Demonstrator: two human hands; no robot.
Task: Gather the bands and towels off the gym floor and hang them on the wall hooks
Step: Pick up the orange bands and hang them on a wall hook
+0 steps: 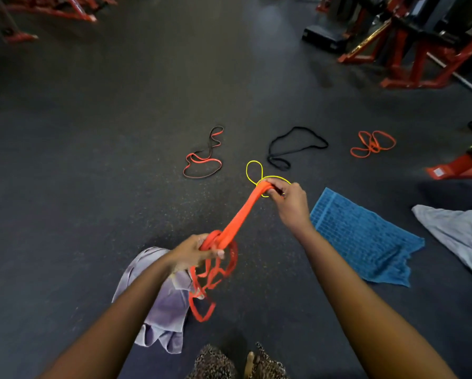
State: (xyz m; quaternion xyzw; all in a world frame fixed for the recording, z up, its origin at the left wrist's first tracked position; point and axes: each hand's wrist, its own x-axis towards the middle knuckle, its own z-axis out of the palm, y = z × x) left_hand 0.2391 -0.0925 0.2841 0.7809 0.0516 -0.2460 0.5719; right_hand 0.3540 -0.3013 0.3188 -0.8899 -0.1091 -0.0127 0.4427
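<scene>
A thick orange band [239,214] is stretched between my two hands. My left hand [199,251] grips a bunch of its coils, with loose loops dangling below. My right hand [287,199] is shut on the band's far end. On the floor beyond lie a thin yellow band [254,170], a red-and-black band [202,160], a black band [295,144] and a thin orange band [373,143]. A lilac towel [161,305] lies under my left forearm, a blue towel [363,236] to the right of my right arm, and a grey towel [459,233] at the far right.
Red-framed gym machines [410,47] stand at the back right, more red frames [51,9] at the back left, and a red machine foot [459,166] at the right edge. The dark rubber floor [92,160] stretches ahead. My feet [245,362] show at the bottom.
</scene>
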